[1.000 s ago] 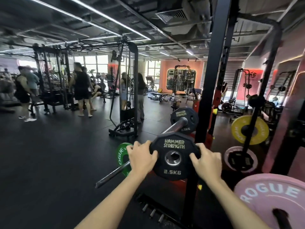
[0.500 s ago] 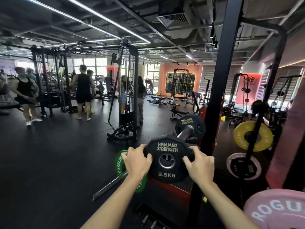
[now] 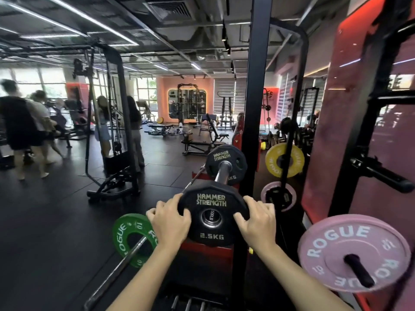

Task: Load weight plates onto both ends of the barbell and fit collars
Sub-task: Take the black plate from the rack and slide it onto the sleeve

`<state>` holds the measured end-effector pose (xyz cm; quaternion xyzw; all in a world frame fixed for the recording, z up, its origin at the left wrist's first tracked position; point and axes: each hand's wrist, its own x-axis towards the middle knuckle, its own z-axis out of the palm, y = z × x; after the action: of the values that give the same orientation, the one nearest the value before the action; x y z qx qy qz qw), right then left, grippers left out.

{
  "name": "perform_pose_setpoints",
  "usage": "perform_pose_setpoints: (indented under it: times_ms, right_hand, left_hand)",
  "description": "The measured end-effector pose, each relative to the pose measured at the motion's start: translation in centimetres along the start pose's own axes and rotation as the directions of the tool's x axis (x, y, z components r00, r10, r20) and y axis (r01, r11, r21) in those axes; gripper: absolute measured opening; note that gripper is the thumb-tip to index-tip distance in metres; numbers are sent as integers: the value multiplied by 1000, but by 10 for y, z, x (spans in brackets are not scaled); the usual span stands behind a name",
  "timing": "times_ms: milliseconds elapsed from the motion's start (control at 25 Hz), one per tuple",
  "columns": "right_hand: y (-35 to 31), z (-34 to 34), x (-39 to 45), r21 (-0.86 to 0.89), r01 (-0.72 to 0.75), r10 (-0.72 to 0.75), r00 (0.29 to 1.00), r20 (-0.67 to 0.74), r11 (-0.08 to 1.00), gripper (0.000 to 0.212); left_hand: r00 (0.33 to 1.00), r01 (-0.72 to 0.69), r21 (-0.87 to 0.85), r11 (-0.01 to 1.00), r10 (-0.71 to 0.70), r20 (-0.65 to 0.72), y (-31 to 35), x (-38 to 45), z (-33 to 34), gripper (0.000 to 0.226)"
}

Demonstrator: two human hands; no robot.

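Head cam shows the small black plate (image 3: 212, 214) at about 6 o'clock, its hole just going over the tip of the barbell sleeve (image 3: 222, 171). Left hand (image 3: 169, 223) and right hand (image 3: 258, 221) both grip its rim, fingers curled round the edges. Another black plate (image 3: 225, 162) already sits further in at 12 o'clock. No collars visible, so I'd say they're still to do, maybe the other end too. Pink plate (image 3: 352, 252) is parked at 3 o'clock.
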<state>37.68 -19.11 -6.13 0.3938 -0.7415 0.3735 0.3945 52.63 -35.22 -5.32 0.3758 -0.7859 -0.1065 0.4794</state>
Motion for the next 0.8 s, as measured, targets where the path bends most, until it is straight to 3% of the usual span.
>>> perform_pose_setpoints:
  times_ms: [160,320,480,640,800]
  right_hand:
    - [-7,4,-1,-160,-109,118,992,48,981,39]
    - [-13,3,11,-266,-188,241,954,180,945,36]
    - [-15,-6,8,-285,-165,221,959,179,944,54]
    - [-15,-6,8,-323,-197,261,950,169,926,75]
    - [-8,-6,18,-395,-197,282,944,169,897,82]
  left_hand:
    - [989,-44,-12,999,45,140,-2,24,11,41]
    - [969,-89,38,995,78,236,-6,39,22,45]
    - [966,-172,-87,981,186,181,-21,37,25,60]
    - [961,-219,-74,973,228,159,-30,41,26,83]
    - [961,-234,-87,968,244,132,-30,50,32,83]
